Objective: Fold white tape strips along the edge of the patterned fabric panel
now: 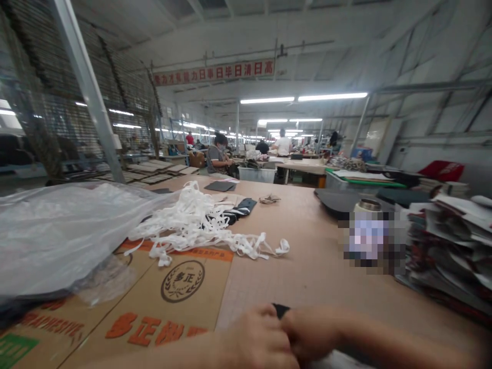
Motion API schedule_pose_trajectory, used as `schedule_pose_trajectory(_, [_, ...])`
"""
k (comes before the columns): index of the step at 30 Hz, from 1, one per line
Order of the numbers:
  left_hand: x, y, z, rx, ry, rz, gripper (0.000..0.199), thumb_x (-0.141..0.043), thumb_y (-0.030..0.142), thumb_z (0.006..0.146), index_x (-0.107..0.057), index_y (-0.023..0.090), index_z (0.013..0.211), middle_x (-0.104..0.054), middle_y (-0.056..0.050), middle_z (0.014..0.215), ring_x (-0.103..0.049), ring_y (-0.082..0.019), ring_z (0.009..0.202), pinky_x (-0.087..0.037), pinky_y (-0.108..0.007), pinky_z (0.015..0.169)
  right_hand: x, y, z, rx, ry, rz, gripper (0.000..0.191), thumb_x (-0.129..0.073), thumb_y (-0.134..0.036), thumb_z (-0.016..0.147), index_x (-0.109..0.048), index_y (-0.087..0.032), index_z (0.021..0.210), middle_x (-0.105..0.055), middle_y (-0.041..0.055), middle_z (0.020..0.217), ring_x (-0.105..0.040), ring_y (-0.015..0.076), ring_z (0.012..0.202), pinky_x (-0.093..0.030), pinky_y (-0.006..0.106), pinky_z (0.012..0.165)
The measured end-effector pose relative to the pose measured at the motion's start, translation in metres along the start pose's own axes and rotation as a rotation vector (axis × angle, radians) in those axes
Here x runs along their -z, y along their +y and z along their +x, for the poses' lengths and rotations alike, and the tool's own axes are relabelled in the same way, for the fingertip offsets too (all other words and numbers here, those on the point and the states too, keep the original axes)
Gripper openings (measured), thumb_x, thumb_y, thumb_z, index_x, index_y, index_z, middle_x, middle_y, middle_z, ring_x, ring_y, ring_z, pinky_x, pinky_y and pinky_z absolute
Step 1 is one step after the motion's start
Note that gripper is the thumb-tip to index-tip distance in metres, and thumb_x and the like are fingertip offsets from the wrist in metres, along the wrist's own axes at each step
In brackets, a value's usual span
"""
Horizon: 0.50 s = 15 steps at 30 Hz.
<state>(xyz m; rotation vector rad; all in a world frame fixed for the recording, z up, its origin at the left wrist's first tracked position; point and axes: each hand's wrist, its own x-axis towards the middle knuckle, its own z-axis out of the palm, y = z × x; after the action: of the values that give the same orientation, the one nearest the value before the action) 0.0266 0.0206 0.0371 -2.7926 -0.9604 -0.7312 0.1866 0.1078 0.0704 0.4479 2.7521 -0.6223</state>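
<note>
At the bottom edge, my left hand (261, 335) and my right hand (313, 330) are pressed together, with fingers curled. A small dark piece of material (281, 309) pokes out between them. Both hands seem closed on it, though most of it is hidden and the hands are slightly blurred. Something whitish (342, 360) shows beneath my right wrist, too little of it to name. Beyond the hands, a tangled heap of white straps (196, 220) lies on the table (277, 277).
Flattened printed cardboard (154, 287) and a clear plastic sheet (77, 220) cover the left side. Dark folded pieces (244, 206) lie behind the straps. A bottle (369, 205), partly pixelated, and stacked material (453, 246) stand right. A seated person (218, 156) is farther back.
</note>
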Motion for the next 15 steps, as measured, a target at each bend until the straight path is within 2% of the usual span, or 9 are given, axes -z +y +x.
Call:
schedule_pose_trajectory(2, [0.007,-0.028,0.012,0.156,0.047,-0.006,0.008,-0.055,0.030,0.082,-0.060,0.025,0.087,-0.063,0.002,0.082,-0.056,-0.015,0.081,-0.040,-0.029,0.080,0.017,0.016,0.021,-0.132,0.277,0.014,0.006,-0.059,-0.018,0.072,-0.064,-0.017,0.074,-0.063,-0.0017,0.067,-0.055,0.0127,0.058,-0.041,0.020,0.054])
schedule_pose_trajectory(4, [0.007,-0.063,0.025,0.415,0.120,0.050,0.009,-0.052,0.024,0.083,-0.060,0.024,0.087,-0.062,0.000,0.092,-0.055,-0.016,0.091,-0.037,-0.029,0.085,0.034,0.033,0.045,-0.236,0.580,-0.012,0.015,-0.049,-0.016,0.079,-0.062,-0.016,0.087,-0.064,0.0052,0.089,-0.058,0.0171,0.080,-0.043,0.025,0.070])
schedule_pose_trajectory(5, [0.005,-0.081,0.031,0.518,0.149,0.085,0.012,-0.051,0.022,0.083,-0.059,0.023,0.092,-0.061,-0.002,0.098,-0.053,-0.018,0.096,-0.036,-0.031,0.088,0.041,0.042,0.057,-0.271,0.685,-0.033,0.020,-0.045,-0.013,0.081,-0.059,-0.015,0.095,-0.061,0.0088,0.099,-0.056,0.0191,0.091,-0.042,0.028,0.078])
schedule_pose_trajectory(7, [-0.005,-0.114,0.040,0.642,0.173,0.144,0.023,-0.052,0.021,0.082,-0.055,0.020,0.105,-0.057,-0.006,0.107,-0.050,-0.022,0.101,-0.035,-0.034,0.090,0.050,0.057,0.079,-0.305,0.800,-0.057,0.026,-0.043,-0.009,0.081,-0.055,-0.016,0.103,-0.056,0.0117,0.110,-0.051,0.0205,0.102,-0.039,0.031,0.086])
schedule_pose_trajectory(9, [-0.017,-0.139,0.046,0.718,0.160,0.185,0.033,-0.056,0.023,0.080,-0.052,0.016,0.111,-0.057,-0.009,0.108,-0.050,-0.024,0.101,-0.037,-0.037,0.088,0.055,0.069,0.095,-0.318,0.877,-0.054,0.021,-0.046,-0.007,0.078,-0.057,-0.017,0.093,-0.057,0.0105,0.105,-0.053,0.0202,0.099,-0.039,0.030,0.085])
schedule_pose_trajectory(11, [-0.028,-0.154,0.047,0.785,0.127,0.223,0.030,-0.055,0.024,0.081,-0.053,0.014,0.109,-0.059,-0.010,0.103,-0.052,-0.026,0.098,-0.039,-0.037,0.085,0.060,0.079,0.100,-0.337,0.947,-0.024,0.011,-0.047,-0.011,0.078,-0.056,-0.017,0.078,-0.061,0.0088,0.092,-0.057,0.0198,0.088,-0.043,0.030,0.079])
schedule_pose_trajectory(13, [-0.034,-0.161,0.043,0.822,0.080,0.251,0.019,-0.049,0.021,0.084,-0.058,0.014,0.099,-0.061,-0.009,0.097,-0.054,-0.025,0.094,-0.039,-0.037,0.083,0.069,0.088,0.091,-0.376,1.038,0.035,0.014,-0.045,-0.016,0.080,-0.052,-0.017,0.068,-0.061,0.0076,0.077,-0.059,0.0200,0.076,-0.046,0.031,0.071])
schedule_pose_trajectory(15, [-0.036,-0.164,0.038,0.831,0.032,0.264,0.019,-0.042,0.018,0.087,-0.061,0.016,0.091,-0.063,-0.007,0.094,-0.055,-0.024,0.092,-0.038,-0.037,0.084,0.082,0.095,0.065,-0.413,1.139,0.112,0.018,-0.040,-0.022,0.082,-0.048,-0.018,0.067,-0.061,0.0065,0.067,-0.060,0.0197,0.068,-0.048,0.031,0.064])
